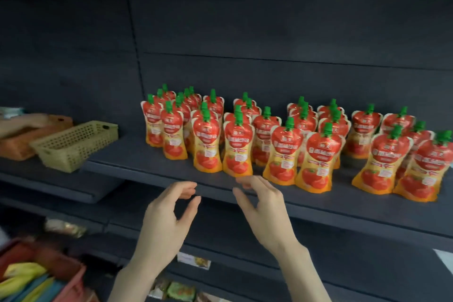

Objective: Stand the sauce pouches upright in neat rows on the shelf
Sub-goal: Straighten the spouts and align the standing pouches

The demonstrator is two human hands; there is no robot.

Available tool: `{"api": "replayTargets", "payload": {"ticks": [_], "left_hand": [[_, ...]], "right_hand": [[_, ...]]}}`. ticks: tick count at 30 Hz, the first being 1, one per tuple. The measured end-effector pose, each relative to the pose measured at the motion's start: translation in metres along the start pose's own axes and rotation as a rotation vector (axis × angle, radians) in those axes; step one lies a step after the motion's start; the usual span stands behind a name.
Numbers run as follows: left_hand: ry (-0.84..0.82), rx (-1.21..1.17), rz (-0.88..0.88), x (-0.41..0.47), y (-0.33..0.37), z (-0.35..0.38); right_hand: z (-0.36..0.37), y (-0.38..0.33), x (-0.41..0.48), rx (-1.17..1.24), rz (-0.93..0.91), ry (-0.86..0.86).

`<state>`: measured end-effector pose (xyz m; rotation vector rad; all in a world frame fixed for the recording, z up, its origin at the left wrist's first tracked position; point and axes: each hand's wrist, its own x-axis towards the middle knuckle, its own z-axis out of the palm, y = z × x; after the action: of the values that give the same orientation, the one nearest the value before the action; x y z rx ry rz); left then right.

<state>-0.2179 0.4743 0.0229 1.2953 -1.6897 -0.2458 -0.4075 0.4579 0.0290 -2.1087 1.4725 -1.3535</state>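
Left hand (pixel 169 213) and right hand (pixel 262 206) hover empty, fingers (pixel 186 187) relaxed, six o'clock of the sauce pouches (pixel 237 149); one nudge could domino them.

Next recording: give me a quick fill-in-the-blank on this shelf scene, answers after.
The sauce pouches on the shelf all stand ____.
Their caps are ____.
The left hand and right hand hold ____.
The perforated basket sits to the pouches' ____.
Answers: upright, green, nothing, left.
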Motion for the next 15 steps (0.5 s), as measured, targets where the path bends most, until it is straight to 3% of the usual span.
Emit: {"api": "replayTargets", "payload": {"ticks": [7, 15], "left_hand": [[-0.002, -0.015, 0.073, 0.085, -0.074, -0.069], [0.035, 0.01, 0.131, 0.235, -0.14, -0.09]], "right_hand": [[0.07, -0.05, 0.088, -0.003, -0.065, 0.041], [0.121, -0.066, 0.23, -0.032, -0.125, 0.061]]}}
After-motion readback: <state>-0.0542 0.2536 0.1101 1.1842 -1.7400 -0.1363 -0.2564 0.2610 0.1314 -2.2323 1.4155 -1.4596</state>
